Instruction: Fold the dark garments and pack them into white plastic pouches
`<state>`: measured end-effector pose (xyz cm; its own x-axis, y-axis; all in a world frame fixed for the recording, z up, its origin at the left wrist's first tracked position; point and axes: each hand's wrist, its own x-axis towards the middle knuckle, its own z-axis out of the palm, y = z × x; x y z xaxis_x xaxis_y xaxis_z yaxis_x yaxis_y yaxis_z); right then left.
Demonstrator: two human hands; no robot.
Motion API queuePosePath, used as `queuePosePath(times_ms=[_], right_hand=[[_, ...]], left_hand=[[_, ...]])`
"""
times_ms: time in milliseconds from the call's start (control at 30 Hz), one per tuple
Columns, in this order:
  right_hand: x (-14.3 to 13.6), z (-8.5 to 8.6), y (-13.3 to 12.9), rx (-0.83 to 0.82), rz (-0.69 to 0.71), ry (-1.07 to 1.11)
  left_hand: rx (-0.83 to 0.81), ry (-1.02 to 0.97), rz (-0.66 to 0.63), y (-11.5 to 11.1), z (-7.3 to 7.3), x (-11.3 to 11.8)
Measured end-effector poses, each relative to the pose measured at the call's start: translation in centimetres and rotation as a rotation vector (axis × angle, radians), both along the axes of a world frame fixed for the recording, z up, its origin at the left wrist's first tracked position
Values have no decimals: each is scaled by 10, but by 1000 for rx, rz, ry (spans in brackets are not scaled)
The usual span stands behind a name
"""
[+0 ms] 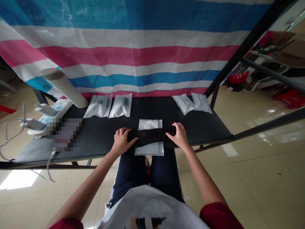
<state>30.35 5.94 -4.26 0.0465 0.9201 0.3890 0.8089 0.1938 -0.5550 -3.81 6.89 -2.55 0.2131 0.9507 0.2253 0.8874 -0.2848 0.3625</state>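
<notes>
A long roll of black cloth (152,136) lies sideways across a flat white pouch (151,149) at the table's front edge. My left hand (122,140) grips the roll's left end, thumb in front and fingers behind. At the right end, my right hand (178,135) holds it in the same way. The pouch shows above and below the roll, its lower part reaching past the edge over my lap. What the roll covers of the pouch is hidden.
On the black table (152,109) stand filled white pouches (98,106) at back left and more (201,102) at back right. A white cylinder (66,89), a power strip with plugs (57,111) and a blurred phone (65,133) are at left. Striped sheeting (138,57) hangs behind.
</notes>
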Motion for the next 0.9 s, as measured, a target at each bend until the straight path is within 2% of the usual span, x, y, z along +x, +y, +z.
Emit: queuePosePath(times_ms=[133,267,333,400,533,600,700,800,900], right_hand=[[-4,-3,9,-34,-42,-80],[-11,8,26,-94,-11,-90],[-13,18,38,-136,-27,-17],[-14,30,52,-119,-45,110],[-32,57,81,-26,9,279],[-48,67,94,-43,82,270],[-75,70,107,-102,193,191],[-93,56,114,-168,247,65],[-99,39,117,-233,261,-47]], left_hand=[[-39,39,-47,13,6,4],[-93,2,-66,12,23,17],[-127,-107,-27,1,34,24],[-144,-295,4,-17,44,32],[-219,-655,-65,-66,57,58],[-247,-694,-107,-88,55,75],[-327,-692,-95,-106,39,96],[-401,-661,-27,-109,20,104],[-438,-491,-71,-109,10,97]])
